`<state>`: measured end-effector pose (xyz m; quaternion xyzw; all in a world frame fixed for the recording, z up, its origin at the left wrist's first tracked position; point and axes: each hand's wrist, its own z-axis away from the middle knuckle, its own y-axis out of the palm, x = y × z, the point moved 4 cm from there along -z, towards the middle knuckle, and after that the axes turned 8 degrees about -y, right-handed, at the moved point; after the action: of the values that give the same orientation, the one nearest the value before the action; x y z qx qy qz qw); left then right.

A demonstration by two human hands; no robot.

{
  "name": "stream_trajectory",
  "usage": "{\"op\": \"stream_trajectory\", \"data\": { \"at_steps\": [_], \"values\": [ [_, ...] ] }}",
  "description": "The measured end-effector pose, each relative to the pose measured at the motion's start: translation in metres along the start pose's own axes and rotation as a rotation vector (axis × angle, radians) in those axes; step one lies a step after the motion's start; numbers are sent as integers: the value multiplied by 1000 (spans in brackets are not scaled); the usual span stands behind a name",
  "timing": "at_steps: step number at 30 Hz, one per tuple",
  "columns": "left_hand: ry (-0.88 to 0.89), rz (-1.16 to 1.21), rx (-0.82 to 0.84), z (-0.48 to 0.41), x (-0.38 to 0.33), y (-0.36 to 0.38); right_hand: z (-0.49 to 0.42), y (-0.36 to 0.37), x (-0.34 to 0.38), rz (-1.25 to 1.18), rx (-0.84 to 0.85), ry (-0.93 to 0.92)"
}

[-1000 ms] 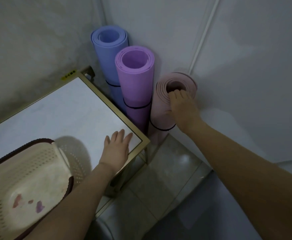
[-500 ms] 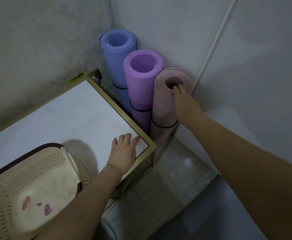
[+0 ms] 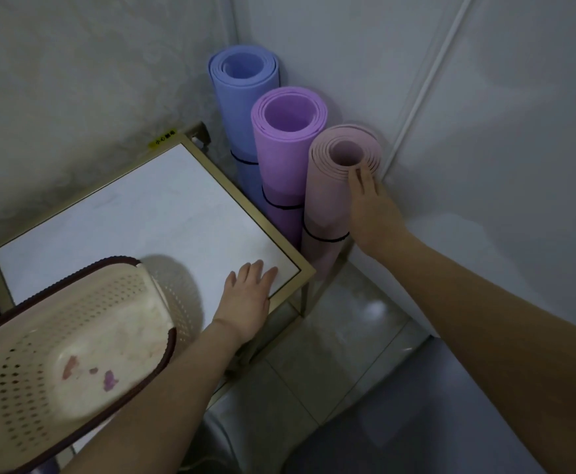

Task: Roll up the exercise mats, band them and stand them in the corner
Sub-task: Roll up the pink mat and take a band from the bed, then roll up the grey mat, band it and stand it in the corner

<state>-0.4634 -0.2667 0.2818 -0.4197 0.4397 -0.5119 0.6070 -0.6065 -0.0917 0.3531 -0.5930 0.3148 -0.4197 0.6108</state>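
Your right hand (image 3: 368, 206) lays straight fingers on the top rim of the pink mat (image 3: 327, 200). Your left hand (image 3: 247, 299) rests flat, fingers spread, on the table (image 3: 142, 206). Three rolled mats stand upright in the corner: the pink one, a purple mat (image 3: 284, 159) and a blue mat (image 3: 237, 107), each ringed by one black band (image 3: 325, 238). One basket (image 3: 74, 336) sits on the table.

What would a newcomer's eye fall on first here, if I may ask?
Three rolled, banded mats stand in the corner: blue mat rearmost, purple mat in the middle, pink mat nearest. The right hand touches the pink mat's top rim; the left hand lies flat on the white table beside a perforated basket.
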Motion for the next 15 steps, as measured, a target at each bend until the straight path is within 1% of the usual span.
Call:
{"op": "stream_trajectory", "data": {
  "at_steps": [2,4,7,9,11,13,15],
  "values": [
    [5,2,14,9,3,2,7,1,9,-8,-21,11],
    [4,11,25,19,5,4,16,6,23,-42,-28,-35],
    [-2,13,40,41,8,8,34,34,57,-83,62,-233],
    [-10,16,40,58,12,10,50,52,78,-94,75,-340],
    [-25,16,40,78,17,14,71,70,98,-46,224,-419],
    [-41,-6,43,98,24,18,89,86,112,5,378,-446],
    [-45,-48,51,117,32,23,102,95,124,8,403,-424]
  ]
}}
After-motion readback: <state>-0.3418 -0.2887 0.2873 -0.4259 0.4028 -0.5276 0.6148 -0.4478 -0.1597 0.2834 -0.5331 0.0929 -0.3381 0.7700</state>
